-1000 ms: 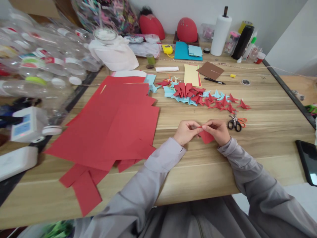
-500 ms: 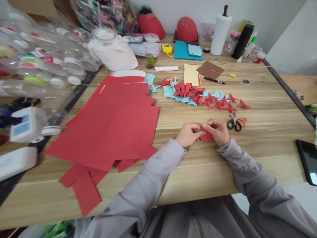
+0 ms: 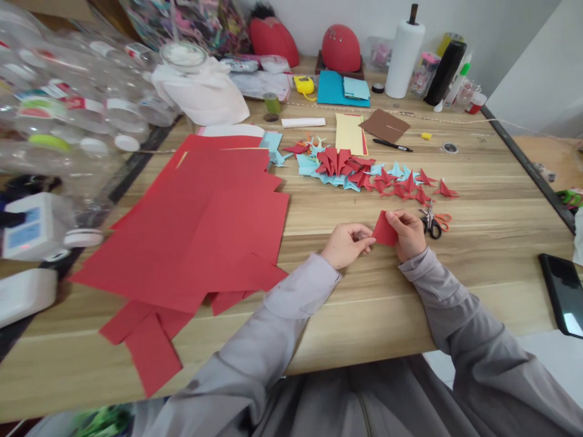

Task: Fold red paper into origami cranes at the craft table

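A small red paper piece is held up between my two hands above the wooden table. My left hand pinches its lower left corner between thumb and fingers. With the thumb on its front, my right hand grips the paper's right side. Just right of that hand lie black-handled scissors and an orange-handled pair. Beyond the hands, folded red paper pieces and light blue ones sit in a row. Large red sheets spread to the left, with smaller red strips below them.
Plastic bottles crowd the left side beside a white device. Toward the back are a yellow tape measure, blue paper, a brown sheet, a black pen and a white roll. A phone lies at the right edge.
The red paper has been turned and raised a little, now standing on a corner. My left fingers have slid from its upper part to the lower left corner.
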{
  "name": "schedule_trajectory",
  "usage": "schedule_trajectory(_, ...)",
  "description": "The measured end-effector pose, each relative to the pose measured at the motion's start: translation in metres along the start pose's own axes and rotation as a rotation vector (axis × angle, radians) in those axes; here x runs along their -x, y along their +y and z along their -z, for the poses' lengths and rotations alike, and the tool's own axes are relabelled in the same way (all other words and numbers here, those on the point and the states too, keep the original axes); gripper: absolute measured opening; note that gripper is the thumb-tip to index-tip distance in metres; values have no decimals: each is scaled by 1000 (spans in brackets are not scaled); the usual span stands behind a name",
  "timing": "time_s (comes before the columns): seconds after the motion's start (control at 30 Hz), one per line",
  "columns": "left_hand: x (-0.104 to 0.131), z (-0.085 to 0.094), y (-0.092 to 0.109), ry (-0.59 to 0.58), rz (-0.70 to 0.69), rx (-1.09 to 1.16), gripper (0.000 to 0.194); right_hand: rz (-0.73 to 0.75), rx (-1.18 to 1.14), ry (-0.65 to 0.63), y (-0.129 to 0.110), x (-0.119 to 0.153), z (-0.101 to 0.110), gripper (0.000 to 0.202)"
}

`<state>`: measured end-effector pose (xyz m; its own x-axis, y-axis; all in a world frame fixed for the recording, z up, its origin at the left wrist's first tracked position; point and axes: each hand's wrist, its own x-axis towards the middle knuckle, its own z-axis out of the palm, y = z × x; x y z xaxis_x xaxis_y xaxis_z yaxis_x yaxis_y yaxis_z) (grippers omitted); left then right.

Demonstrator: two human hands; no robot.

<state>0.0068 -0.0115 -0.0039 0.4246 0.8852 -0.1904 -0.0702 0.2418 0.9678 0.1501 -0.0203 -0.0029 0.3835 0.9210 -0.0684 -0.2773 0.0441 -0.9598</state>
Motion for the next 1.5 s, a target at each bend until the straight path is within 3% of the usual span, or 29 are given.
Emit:
schedule_trajectory(0.27,0,2,2,-23,-23,-45,24,-6,8,1,-1,-1,1,34)
schedule_trajectory(0.5,0,3,1,-75,-59,-46,24,-4,60,-97,1,0,3,36)
schedule_trajectory(0.83,-5,5,-1,6,-135,47,36,-71,-58,-136,0,-2,2,37)
schedule_trajectory(0.97,-6,5,-1,-13,-96,115,44,-114,-91,-128,-3,-2,0,40)
schedule_trajectory(1.5,-3,6,1,-68,-28,62,42,-161,-66,-202,-3,-4,6,34)
